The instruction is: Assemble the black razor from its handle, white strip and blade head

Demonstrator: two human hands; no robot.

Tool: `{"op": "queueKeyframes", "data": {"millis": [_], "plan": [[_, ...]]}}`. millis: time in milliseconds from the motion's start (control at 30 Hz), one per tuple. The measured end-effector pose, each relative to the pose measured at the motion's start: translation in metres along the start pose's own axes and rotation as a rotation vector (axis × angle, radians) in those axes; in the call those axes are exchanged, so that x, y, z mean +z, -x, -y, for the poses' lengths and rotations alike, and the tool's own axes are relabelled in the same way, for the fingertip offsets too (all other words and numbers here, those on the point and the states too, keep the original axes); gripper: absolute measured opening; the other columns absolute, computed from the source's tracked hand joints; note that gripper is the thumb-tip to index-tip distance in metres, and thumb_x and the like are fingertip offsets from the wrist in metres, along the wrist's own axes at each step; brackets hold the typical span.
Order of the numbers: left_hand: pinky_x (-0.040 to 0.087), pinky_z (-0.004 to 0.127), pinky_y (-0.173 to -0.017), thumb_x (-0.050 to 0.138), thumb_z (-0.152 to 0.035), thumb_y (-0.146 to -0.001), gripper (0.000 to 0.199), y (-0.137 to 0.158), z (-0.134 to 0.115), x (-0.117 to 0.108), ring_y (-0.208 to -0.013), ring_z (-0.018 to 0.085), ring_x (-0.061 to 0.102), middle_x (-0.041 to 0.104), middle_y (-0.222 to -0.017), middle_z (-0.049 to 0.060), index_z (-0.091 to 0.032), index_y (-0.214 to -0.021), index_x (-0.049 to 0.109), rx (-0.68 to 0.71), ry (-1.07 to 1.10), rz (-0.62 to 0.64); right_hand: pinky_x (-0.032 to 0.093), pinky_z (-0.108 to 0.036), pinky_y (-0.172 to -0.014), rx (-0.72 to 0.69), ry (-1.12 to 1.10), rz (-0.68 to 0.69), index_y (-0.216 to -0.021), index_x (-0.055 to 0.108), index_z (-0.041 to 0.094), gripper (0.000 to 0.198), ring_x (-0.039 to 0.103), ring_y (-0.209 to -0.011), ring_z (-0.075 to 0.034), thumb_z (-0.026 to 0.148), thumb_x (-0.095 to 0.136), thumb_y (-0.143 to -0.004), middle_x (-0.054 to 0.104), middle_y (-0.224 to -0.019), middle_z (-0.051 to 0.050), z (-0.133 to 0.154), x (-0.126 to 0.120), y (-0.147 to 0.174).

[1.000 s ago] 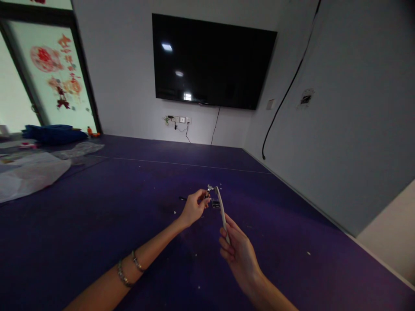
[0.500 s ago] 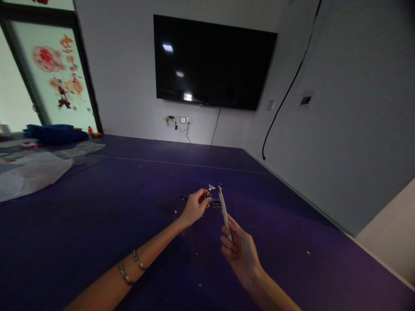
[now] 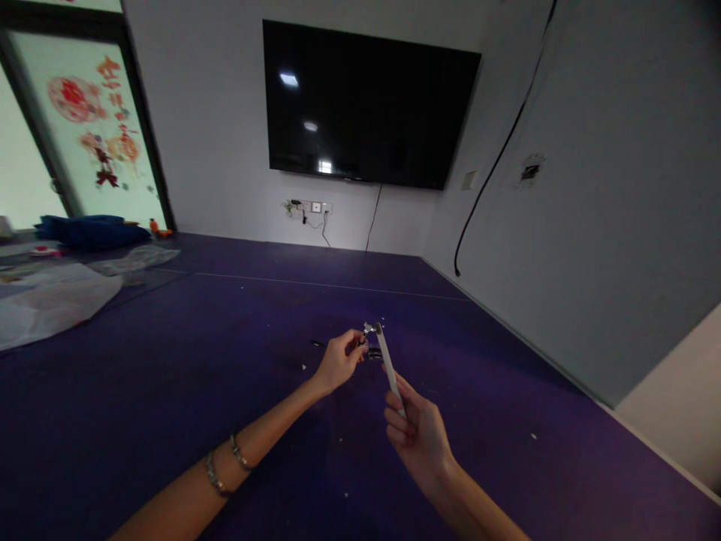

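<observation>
Purple surface point(image 3: 225, 376) below. Right hand point(image 3: 421, 430) is clamped on the lower end of a pale stick point(image 3: 387, 360), top tilted away; left hand point(image 3: 336, 365) pinches a metal-headed tool point(image 3: 369, 328) by the stick's top, contact unclear. Black item point(image 3: 375, 354) shows between.

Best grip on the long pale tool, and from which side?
Probably the lower end of the long pale tool, from the right, where the right hand has it. It is slim and slants up leftward; its top sits close to the silver-headed tool in the left hand, leaving little room there.
</observation>
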State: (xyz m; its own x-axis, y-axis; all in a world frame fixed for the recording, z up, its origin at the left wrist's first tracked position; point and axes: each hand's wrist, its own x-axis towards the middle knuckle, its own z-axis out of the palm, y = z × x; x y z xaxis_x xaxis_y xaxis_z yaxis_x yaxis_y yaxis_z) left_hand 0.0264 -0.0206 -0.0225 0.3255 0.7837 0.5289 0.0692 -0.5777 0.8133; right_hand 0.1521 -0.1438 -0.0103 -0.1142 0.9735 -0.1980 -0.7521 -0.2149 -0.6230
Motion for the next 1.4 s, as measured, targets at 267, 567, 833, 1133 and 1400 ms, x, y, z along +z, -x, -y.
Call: {"op": "queueKeyframes", "data": {"millis": [267, 567, 833, 1133, 1400], "plan": [[0.046, 0.022, -0.055, 0.049, -0.02, -0.077, 0.008, -0.002, 0.002, -0.001, -0.056, 0.01, 0.053, 0.056, -0.068, 0.0, -0.015, -0.081, 0.054, -0.008, -0.022, -0.029, 0.003, -0.018, -0.037, -0.027, 0.038, -0.039, -0.09, 0.052, 0.02, 0.022, 0.012, -0.036, -0.001, 0.028, 0.061, -0.071, 0.035, -0.051, 0.01, -0.007, 0.001, 0.001], [0.045, 0.022, -0.055, 0.051, -0.02, -0.077, 0.009, -0.002, 0.009, -0.002, -0.055, 0.01, 0.053, 0.057, -0.068, 0.0, -0.015, -0.082, 0.056, -0.01, -0.06, -0.036, 0.005, -0.018, -0.037, -0.075, 0.102, -0.018, -0.107, 0.055, 0.02, 0.04, 0.017, -0.036, -0.001, 0.028, 0.062, -0.069, 0.041, -0.054, 0.008, -0.01, -0.007, -0.006], [0.047, 0.021, -0.055, 0.051, -0.02, -0.077, 0.008, -0.003, 0.009, -0.002, -0.057, 0.01, 0.054, 0.057, -0.069, 0.0, -0.015, -0.081, 0.056, -0.005, -0.051, -0.015, 0.007, -0.018, -0.037, -0.125, 0.144, -0.063, -0.108, 0.057, 0.021, 0.04, 0.019, -0.037, -0.002, 0.028, 0.061, -0.068, 0.043, -0.055, 0.007, -0.008, -0.011, -0.009], [0.046, 0.021, -0.055, 0.05, -0.021, -0.078, 0.008, -0.003, 0.006, -0.003, -0.057, 0.01, 0.053, 0.055, -0.067, 0.0, -0.015, -0.081, 0.055, -0.014, -0.047, -0.015, 0.007, -0.017, -0.037, -0.126, 0.155, -0.062, -0.111, 0.056, 0.02, 0.043, 0.02, -0.037, -0.001, 0.028, 0.061, -0.069, 0.041, -0.056, 0.007, -0.008, -0.012, -0.008], [0.044, 0.022, -0.058, 0.048, -0.019, -0.079, 0.01, -0.003, 0.009, -0.004, -0.058, 0.01, 0.054, 0.056, -0.069, 0.0, -0.015, -0.084, 0.056, -0.004, -0.048, -0.023, 0.006, -0.017, -0.037, -0.112, 0.137, -0.036, -0.112, 0.054, 0.02, 0.041, 0.02, -0.037, -0.001, 0.028, 0.058, -0.072, 0.041, -0.057, 0.007, -0.013, -0.017, -0.007]]}}
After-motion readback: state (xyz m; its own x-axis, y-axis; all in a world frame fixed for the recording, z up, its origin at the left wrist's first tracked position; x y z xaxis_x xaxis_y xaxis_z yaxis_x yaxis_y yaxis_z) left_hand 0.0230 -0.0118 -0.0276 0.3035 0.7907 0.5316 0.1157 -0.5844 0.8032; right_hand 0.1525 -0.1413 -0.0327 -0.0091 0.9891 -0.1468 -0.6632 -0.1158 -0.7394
